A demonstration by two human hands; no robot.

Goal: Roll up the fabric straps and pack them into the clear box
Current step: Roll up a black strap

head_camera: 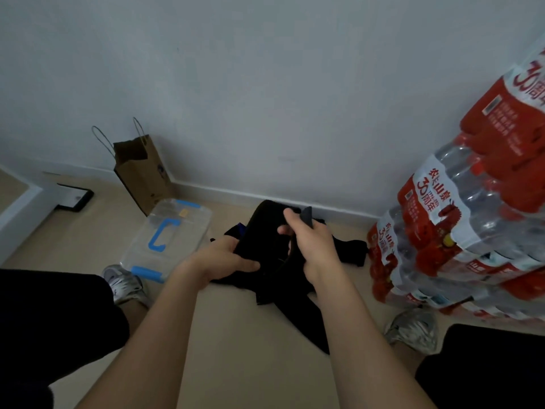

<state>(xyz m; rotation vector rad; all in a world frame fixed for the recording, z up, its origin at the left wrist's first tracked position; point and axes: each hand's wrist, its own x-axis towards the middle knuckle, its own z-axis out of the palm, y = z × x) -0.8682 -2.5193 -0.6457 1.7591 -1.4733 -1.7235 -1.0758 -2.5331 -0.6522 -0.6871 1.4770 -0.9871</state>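
Observation:
A heap of black fabric straps (295, 290) lies on the beige floor between my feet. My left hand (227, 258) grips one wide black strap (262, 228) at its lower end. My right hand (309, 240) holds the same strap higher up, with a grey end sticking out above the fingers. The strap arches up between the two hands. The clear box (171, 234), with a blue handle and blue latches on its closed lid, rests on the floor to the left of the straps.
A brown paper bag (141, 175) stands against the white wall behind the box. Stacked packs of bottled water (460, 225) with red labels fill the right side. My two silver shoes (124, 284) flank the heap. A black-framed board lies at far left.

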